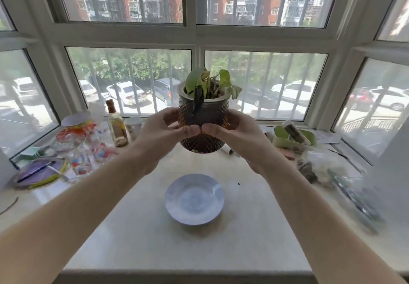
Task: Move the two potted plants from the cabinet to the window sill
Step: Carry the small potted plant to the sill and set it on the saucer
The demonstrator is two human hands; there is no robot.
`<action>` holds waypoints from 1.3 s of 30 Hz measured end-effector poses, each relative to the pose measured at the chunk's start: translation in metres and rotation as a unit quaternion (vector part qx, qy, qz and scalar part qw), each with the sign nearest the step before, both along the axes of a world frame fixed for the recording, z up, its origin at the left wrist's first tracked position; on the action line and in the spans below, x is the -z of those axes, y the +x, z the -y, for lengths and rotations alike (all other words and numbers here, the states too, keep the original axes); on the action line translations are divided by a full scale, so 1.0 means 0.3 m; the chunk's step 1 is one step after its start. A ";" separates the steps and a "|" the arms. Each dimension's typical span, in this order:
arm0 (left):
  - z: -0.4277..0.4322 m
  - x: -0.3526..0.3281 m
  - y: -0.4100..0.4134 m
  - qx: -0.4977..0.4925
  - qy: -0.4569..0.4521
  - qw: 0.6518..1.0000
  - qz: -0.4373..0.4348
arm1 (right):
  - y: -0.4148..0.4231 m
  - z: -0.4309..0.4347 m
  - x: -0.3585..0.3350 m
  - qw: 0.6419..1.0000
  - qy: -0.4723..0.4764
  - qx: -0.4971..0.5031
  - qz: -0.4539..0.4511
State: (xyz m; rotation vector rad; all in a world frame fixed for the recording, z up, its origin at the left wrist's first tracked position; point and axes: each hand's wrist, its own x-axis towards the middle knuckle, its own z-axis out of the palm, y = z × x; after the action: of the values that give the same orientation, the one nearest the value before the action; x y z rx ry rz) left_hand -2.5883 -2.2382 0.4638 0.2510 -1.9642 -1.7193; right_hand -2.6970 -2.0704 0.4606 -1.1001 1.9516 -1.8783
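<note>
A potted plant (pixel 204 115) with green leaves in a dark, studded amber glass pot is held upright in the air above the window sill (pixel 254 228). My left hand (pixel 163 132) grips the pot's left side and my right hand (pixel 234 132) grips its right side, thumbs nearly meeting at the front. The pot hangs over the back half of the sill, close to the window. A round pale blue saucer (pixel 194 199) lies on the sill below and nearer to me. The second potted plant and the cabinet are out of view.
Left of the pot stand a glass bottle (pixel 117 124), a white cup (pixel 132 126), and a heap of colourful wrappers and bags (pixel 81 146). On the right lie a green box (pixel 294 137) and clear plastic bags (pixel 327 168). Window frames enclose the sill on three sides.
</note>
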 end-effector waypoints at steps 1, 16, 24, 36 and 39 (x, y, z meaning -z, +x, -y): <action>-0.004 0.038 -0.006 0.002 0.005 1.000 0.000 | -0.004 0.001 0.037 1.000 0.006 0.000 0.003; -0.007 0.494 -0.006 -0.018 0.057 0.998 0.017 | -0.024 0.033 0.487 0.998 0.028 -0.002 0.050; 0.014 0.644 -0.010 -0.036 0.064 0.997 0.023 | -0.019 0.056 0.625 0.997 0.040 0.003 0.063; 0.072 0.828 -0.091 -0.063 0.042 0.996 0.052 | -0.078 0.111 0.773 0.992 0.081 0.001 0.096; 0.101 0.867 -0.107 -0.071 0.023 0.995 0.073 | -0.102 0.135 0.802 0.989 0.102 -0.009 0.102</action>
State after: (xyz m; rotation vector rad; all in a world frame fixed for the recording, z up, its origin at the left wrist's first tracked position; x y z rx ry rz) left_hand -2.6206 -2.2684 0.2038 0.5332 -1.9588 -1.6978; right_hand -2.7277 -2.1108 0.2201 -0.8282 1.9569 -1.6636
